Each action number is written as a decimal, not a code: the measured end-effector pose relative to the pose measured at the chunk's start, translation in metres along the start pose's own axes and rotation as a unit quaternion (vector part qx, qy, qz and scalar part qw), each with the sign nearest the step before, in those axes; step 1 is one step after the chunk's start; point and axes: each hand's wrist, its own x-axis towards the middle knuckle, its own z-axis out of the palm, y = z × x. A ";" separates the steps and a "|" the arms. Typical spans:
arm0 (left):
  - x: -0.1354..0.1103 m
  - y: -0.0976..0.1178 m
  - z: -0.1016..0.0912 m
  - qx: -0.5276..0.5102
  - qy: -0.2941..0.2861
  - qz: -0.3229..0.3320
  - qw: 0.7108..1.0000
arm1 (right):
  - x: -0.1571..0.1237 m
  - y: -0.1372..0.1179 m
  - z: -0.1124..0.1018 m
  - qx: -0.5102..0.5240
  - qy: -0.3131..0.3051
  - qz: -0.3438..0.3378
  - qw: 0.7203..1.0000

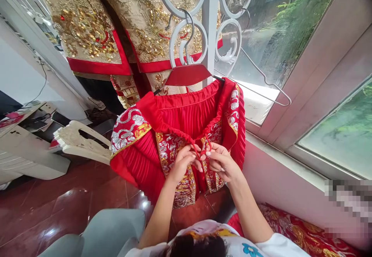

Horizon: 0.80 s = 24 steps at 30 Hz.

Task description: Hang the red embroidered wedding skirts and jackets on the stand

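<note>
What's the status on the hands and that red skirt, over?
Left hand and right hand pinching red cord. Red skirt hanging on red hanger. No obstruction seen; grey-blue chair nearby, apart from the hands.

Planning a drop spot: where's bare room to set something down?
Bare: red tiled floor, between the white desk and grey chair.
Crowded: left hand and right hand on the red cord, by red skirt; above, red hanger, white metalwork, gold garments overlap.
</note>
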 end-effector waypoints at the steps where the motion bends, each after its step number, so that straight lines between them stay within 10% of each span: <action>1: 0.000 0.000 0.000 -0.002 -0.003 -0.002 1.000 | 0.000 0.001 0.001 -0.006 0.000 -0.002 1.000; 24: -0.006 0.019 0.005 0.106 0.119 0.068 0.985 | -0.010 -0.010 0.016 -0.169 0.023 -0.068 0.983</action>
